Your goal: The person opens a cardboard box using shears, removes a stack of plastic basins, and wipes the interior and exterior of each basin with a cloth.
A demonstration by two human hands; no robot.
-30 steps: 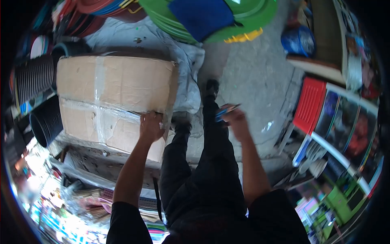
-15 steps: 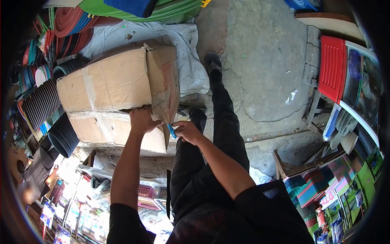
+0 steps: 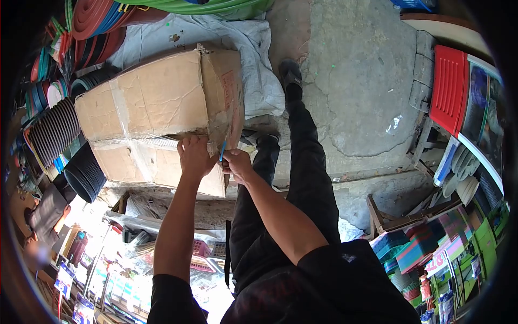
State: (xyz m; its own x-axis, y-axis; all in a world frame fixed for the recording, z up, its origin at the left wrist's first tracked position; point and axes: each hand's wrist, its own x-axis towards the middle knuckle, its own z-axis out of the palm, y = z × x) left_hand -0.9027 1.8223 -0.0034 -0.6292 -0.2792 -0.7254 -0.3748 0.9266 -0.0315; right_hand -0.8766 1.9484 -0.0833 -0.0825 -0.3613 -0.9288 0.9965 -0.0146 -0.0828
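On the ledge, a worn, taped cardboard box (image 3: 156, 108).

The blue tool (image 3: 222, 150) shows only as a thin sliver between the hands; its tip is hidden against the cardboard box (image 3: 156, 102), so its kind cannot be told. The left hand (image 3: 194, 155) covers the taped seam beneath it. The box's far side is out of sight. Green tubs (image 3: 216, 6) are cut off by the top edge. Goods at near left (image 3: 81, 281) are overexposed and unreadable.
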